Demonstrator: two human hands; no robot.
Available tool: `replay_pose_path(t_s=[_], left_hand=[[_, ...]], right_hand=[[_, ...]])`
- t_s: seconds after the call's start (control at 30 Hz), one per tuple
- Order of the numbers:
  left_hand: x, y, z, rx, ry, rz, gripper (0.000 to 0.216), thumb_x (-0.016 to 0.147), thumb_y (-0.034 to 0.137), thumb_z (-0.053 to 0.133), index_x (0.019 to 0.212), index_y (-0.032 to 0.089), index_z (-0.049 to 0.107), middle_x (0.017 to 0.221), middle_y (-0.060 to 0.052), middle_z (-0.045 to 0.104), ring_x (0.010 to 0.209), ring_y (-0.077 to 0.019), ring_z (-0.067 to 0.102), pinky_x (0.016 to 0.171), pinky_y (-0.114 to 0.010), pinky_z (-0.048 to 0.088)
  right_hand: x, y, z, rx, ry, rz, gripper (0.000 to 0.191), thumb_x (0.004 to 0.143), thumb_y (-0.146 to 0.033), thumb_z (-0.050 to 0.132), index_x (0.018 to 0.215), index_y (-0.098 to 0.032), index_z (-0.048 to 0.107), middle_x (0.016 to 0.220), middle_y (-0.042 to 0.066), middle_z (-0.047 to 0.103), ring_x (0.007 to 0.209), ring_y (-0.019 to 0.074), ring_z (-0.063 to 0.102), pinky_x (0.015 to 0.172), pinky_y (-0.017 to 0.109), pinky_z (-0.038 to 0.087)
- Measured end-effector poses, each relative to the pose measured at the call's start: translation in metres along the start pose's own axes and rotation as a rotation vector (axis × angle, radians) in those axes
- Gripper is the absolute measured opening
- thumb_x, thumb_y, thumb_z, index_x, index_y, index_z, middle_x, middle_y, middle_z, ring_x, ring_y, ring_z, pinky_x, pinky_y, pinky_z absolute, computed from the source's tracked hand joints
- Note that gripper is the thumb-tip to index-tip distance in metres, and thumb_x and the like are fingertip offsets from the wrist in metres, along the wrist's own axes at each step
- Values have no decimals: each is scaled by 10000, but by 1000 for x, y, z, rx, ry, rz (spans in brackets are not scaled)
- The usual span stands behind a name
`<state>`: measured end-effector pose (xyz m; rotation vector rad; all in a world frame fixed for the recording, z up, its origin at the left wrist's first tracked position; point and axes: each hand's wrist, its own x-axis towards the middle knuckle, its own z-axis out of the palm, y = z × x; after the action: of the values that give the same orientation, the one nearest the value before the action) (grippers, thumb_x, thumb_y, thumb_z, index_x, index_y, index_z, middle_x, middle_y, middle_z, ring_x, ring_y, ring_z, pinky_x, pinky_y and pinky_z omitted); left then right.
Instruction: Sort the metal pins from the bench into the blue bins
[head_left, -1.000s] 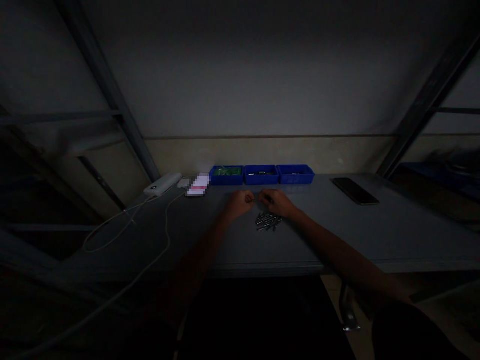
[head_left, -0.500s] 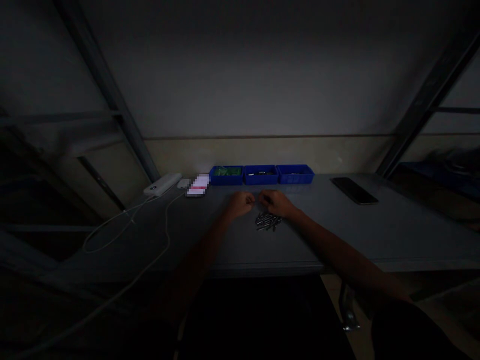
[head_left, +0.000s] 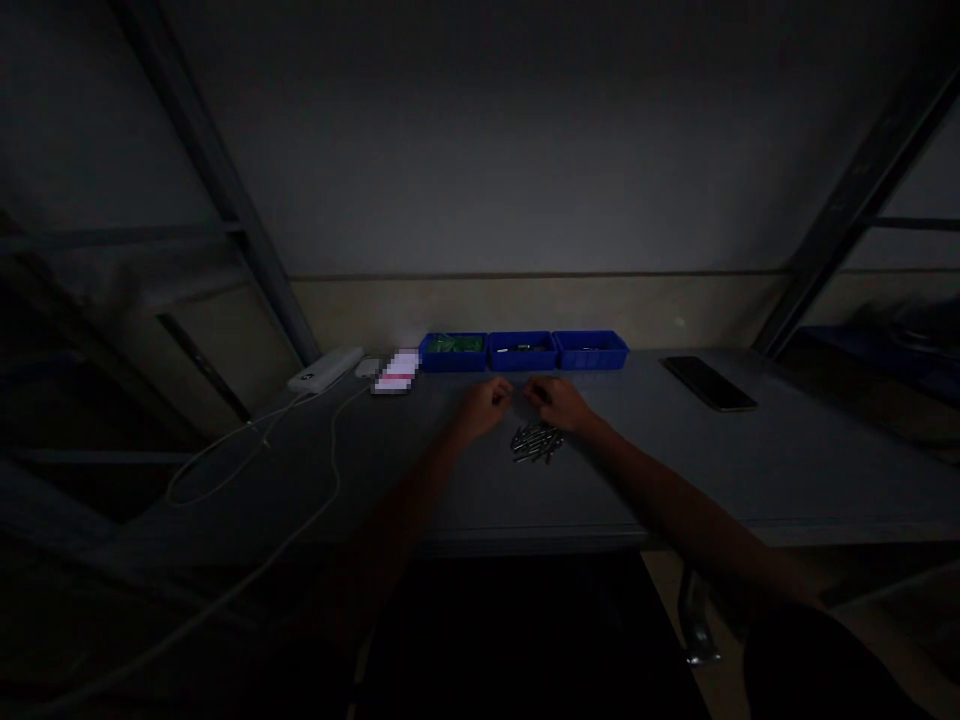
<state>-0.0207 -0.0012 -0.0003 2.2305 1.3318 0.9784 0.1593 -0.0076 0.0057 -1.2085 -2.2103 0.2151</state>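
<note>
Near edge of the desk [head_left: 480, 495]: a white cable [head_left: 336, 484] ran over it at left. Just beyond, a loose pile of slim metal pieces [head_left: 537, 442] lay on the desktop, slightly nearer than the hands and close under the right wrist. Left hand [head_left: 481, 408] curled, thumb and fingertips drawn together; right hand [head_left: 559, 403] much the same, the tips facing across a narrow gap. Could not tell whether either gripped a small part. Farther back stood three blue bins in a row: left bin [head_left: 454, 364] with green contents, middle bin [head_left: 523, 364] and right bin [head_left: 591, 362] with small parts. A lit phone [head_left: 397, 372] and a white device [head_left: 326, 372] lay left of them, a dark phone [head_left: 710, 383] well to the right. Judged risks: the right wrist, if lowered, might scatter the pile; anything small between the fingertips might slip and be lost in the poor light; a snag on the overhanging cable might drag whatever it fed. Obscured: fingertips in shadow, bin contents too small to identify, lit screen pixelated, upper arms dark and cut off below.
</note>
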Motion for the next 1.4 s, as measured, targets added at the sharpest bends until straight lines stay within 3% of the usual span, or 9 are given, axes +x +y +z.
replay_pose_path(t_s=[0.27, 0.6, 0.87, 1.13, 1.27, 1.4], left_hand=[[3, -3, 3, -117, 37, 72, 148, 738, 148, 591, 884, 167, 575, 767, -13, 652, 740, -140, 622, 702, -267, 492], [2, -2, 0, -97, 33, 41, 91, 808, 237, 539, 859, 169, 571, 772, -6, 654, 725, -133, 612, 674, -244, 455], [-1, 5, -3, -2, 22, 26, 203, 868, 290, 443, 843, 158, 595, 744, -11, 655, 700, -136, 599, 652, -237, 436], [-2, 8, -4, 11, 38, 13, 223, 880, 305, 429, 816, 159, 586, 700, -15, 640, 669, -137, 592, 625, -232, 422], [-2, 8, -4, -67, 74, 38, 177, 839, 295, 507, 947, 161, 552, 683, 8, 616, 623, -121, 575, 592, -219, 416], [-1, 7, -3, -94, 78, 69, 107, 821, 244, 521, 894, 168, 539, 738, -1, 626, 690, -121, 592, 638, -218, 434]], right_hand=[[2, -1, 0, -61, 29, 41, 250, 903, -272, 417, 763, -156, 589, 694, 42, 618, 618, 132, 518, 575, 235, 296], [1, -1, -1, -19, 27, 41, 260, 899, -294, 421, 772, -158, 604, 697, 38, 620, 623, 131, 523, 588, 232, 307], [0, -2, -1, 94, 50, -15, 163, 858, -274, 492, 944, -170, 583, 635, -14, 572, 540, 107, 470, 545, 212, 302], [0, -1, 2, 93, 65, -35, 157, 893, -240, 444, 895, -163, 580, 800, 45, 644, 672, 127, 546, 633, 219, 351], [1, 0, 2, 55, 76, -10, 194, 912, -261, 422, 870, -159, 582, 775, 51, 642, 669, 136, 552, 637, 229, 351], [1, -1, 0, 43, 82, -7, 199, 914, -257, 420, 858, -158, 583, 780, 57, 643, 679, 141, 556, 647, 233, 354]])
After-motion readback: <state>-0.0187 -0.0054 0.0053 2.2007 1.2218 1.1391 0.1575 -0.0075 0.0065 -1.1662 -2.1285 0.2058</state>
